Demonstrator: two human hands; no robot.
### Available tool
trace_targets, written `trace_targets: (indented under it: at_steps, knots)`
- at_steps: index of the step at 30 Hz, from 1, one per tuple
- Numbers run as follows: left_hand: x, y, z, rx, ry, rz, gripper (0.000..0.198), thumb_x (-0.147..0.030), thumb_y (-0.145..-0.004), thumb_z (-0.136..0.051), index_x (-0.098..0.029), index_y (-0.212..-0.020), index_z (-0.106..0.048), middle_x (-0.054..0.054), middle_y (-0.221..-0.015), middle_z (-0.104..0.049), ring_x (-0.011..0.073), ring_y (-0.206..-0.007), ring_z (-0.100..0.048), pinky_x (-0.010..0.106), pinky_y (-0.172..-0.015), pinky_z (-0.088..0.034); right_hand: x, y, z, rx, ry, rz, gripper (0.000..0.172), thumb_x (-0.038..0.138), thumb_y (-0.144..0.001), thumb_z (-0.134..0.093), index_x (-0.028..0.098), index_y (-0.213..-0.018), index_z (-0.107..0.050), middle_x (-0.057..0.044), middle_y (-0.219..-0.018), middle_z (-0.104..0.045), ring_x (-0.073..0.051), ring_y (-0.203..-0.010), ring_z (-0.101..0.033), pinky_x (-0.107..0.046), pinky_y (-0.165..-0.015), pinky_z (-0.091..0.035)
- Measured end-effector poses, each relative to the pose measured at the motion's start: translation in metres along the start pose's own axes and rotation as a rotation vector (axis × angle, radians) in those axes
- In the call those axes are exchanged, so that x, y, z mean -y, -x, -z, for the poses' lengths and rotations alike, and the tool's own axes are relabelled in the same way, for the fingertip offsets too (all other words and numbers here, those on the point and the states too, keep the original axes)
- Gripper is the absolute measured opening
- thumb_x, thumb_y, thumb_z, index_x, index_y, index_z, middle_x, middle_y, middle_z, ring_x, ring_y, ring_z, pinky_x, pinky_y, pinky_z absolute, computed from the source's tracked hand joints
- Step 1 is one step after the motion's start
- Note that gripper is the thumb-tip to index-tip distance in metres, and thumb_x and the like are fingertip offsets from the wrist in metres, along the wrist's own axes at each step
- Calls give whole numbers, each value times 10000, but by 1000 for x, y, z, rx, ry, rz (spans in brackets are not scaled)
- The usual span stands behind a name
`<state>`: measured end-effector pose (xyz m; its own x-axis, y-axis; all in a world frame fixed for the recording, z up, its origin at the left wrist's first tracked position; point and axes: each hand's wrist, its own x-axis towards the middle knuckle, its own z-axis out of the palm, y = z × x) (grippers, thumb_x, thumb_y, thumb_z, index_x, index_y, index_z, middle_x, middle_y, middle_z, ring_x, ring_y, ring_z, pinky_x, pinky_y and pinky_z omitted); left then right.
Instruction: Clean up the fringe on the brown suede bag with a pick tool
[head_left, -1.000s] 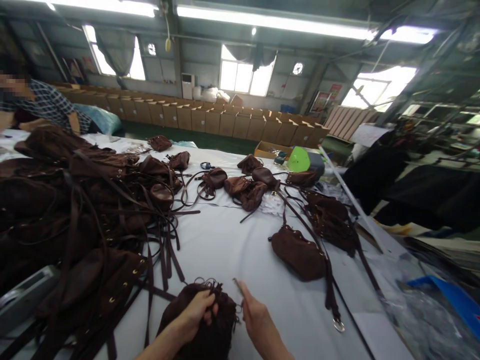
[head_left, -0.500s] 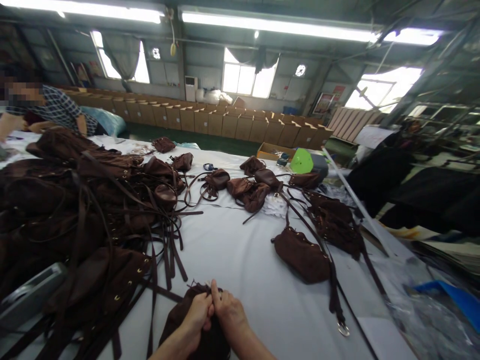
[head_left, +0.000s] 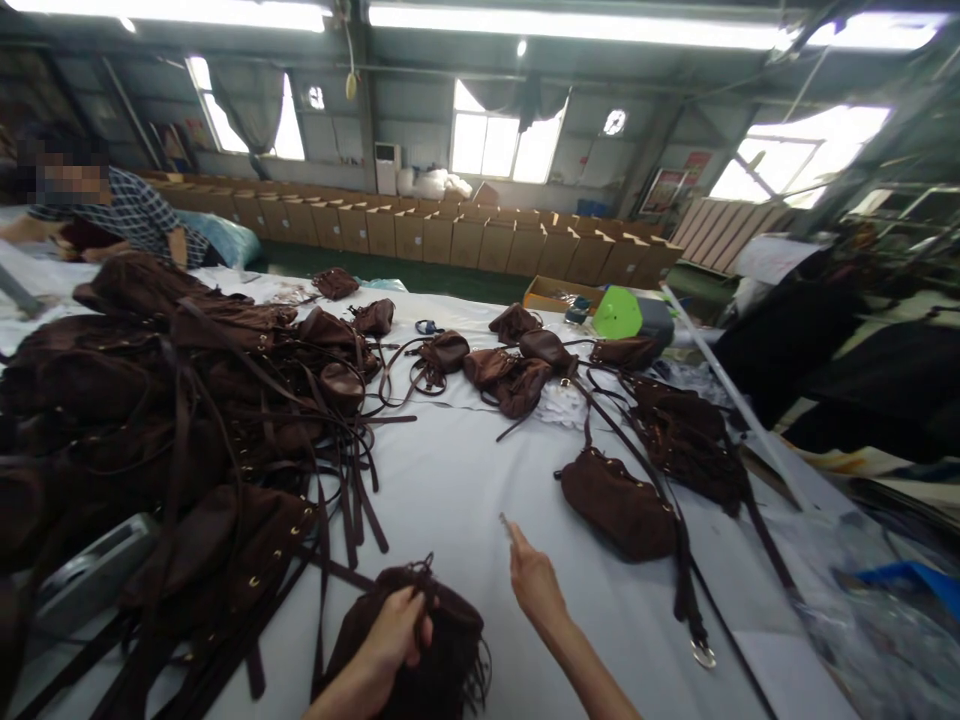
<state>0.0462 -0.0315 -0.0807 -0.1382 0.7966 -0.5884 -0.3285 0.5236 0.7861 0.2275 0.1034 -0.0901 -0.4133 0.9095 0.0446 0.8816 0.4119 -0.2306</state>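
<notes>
A dark brown fringed bag lies on the table directly in front of me. My left hand is closed on the gathered top of this bag, where thin cords stick up. To the right, apart from the bag, my right hand hovers over the white surface with its fingers pinched together. A small pale thing pokes out at its fingertips, too small to name. Further right lies another brown bag with brass-coloured eyelets and a buckled strap.
A large heap of brown bags with trailing straps fills the left side, a grey box-like device among them. Several small bags lie at the far side of the white table. A co-worker is at the far left.
My right hand has left the bag's top and moved to the right, with a small thing at its fingertips. My left hand stays on the bag, whose fringed side now shows.
</notes>
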Motion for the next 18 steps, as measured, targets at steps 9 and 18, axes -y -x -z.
trace_targets:
  at_steps: [9,18]
  knots:
    - [-2,-8,-12,8,-21,-40,502,-675,-644,-584,-195,-566,-463,-67,-425,-417,43,-322,-266,209,-361,-188,74,63,-39,-43,139,452,576,40,-804,-551,187,-1352,-447,-50,-723,-652,-182,-613,-636,-247,-537,-506]
    - [8,4,-5,-38,-106,-98,294,-420,-621,-724,-207,-574,-527,-41,-513,-480,106,-498,-412,231,-457,-319,46,16,-40,33,87,146,483,65,-813,-516,142,-1289,-506,-71,-653,-671,-174,-568,-653,-241,-538,-486]
